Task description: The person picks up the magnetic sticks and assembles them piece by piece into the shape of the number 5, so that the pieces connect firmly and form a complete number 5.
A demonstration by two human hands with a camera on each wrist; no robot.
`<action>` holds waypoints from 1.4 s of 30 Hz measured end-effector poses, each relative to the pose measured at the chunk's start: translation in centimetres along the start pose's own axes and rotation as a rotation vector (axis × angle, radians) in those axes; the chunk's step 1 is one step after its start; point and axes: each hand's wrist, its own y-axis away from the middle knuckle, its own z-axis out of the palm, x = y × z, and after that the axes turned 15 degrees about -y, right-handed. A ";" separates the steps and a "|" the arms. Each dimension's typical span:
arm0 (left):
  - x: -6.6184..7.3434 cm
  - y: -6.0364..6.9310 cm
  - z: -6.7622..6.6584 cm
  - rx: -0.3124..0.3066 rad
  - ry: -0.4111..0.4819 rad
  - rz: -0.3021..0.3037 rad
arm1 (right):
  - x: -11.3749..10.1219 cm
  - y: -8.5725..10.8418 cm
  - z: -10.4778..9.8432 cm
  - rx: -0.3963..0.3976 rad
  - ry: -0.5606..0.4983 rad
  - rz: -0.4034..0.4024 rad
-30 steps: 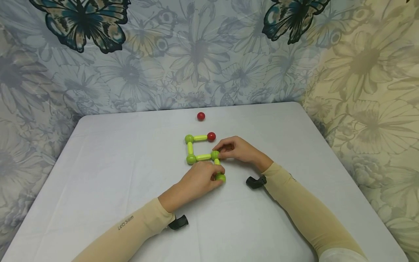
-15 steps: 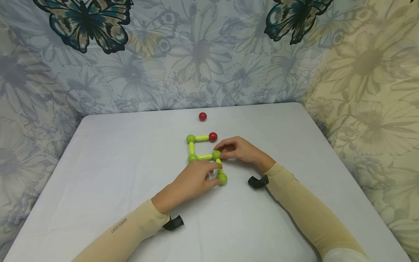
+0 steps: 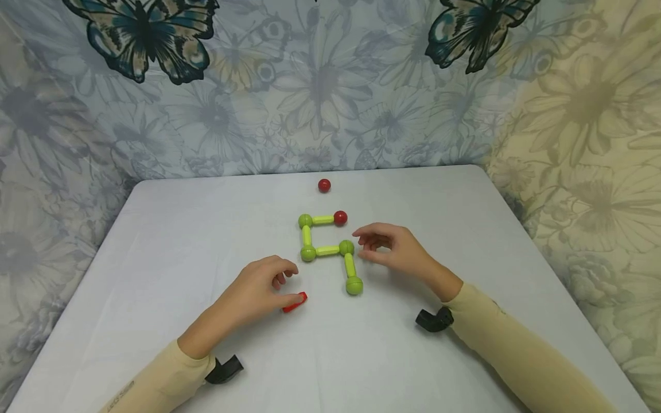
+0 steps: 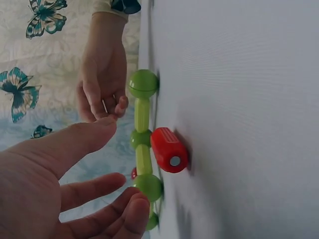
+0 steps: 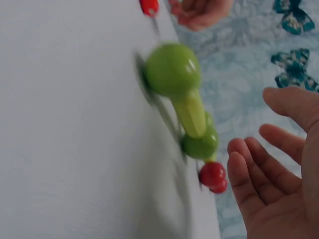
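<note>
A zigzag of green balls and yellow-green rods (image 3: pixel 327 250) lies on the table, with a red ball (image 3: pixel 340 218) at its far end. My left hand (image 3: pixel 253 289), fingers spread and holding nothing, hovers left of it. Beside the left thumb lies a red rod (image 3: pixel 295 303); the left wrist view shows a silvery round tip on this red rod (image 4: pixel 169 149). To the right of the figure is my right hand (image 3: pixel 397 249), its fingers loosely bent and apart from the nearest green ball (image 3: pixel 346 248). In the right wrist view the right hand (image 5: pixel 279 179) holds nothing.
A second red ball (image 3: pixel 324 185) sits alone near the table's back edge. The white-covered table (image 3: pixel 392 355) meets a wall hanging (image 3: pixel 320 103) printed with flowers and butterflies. Black wrist mounts (image 3: pixel 435 320) jut from both sleeves.
Both hands have let go of the green figure. The left moved left and nearer the body, the right moved right. The red rod, hidden before, now shows by the left thumb.
</note>
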 end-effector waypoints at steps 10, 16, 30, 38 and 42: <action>-0.5 0.6 1.3 -0.096 -0.040 0.097 | 0.9 3.6 2.1 -0.115 -0.010 -0.152; -0.4 0.3 1.7 -0.110 -0.039 0.115 | 1.4 4.0 2.6 -0.143 -0.004 -0.135; 0.9 -1.4 1.9 0.027 0.019 0.152 | 2.4 3.8 3.1 -0.125 0.051 -0.136; 2.0 -2.5 2.6 0.016 0.049 0.172 | 2.3 3.8 3.3 -0.129 0.076 -0.159; 2.4 -3.0 3.1 0.009 0.048 0.178 | 2.0 3.8 3.3 -0.131 0.103 -0.163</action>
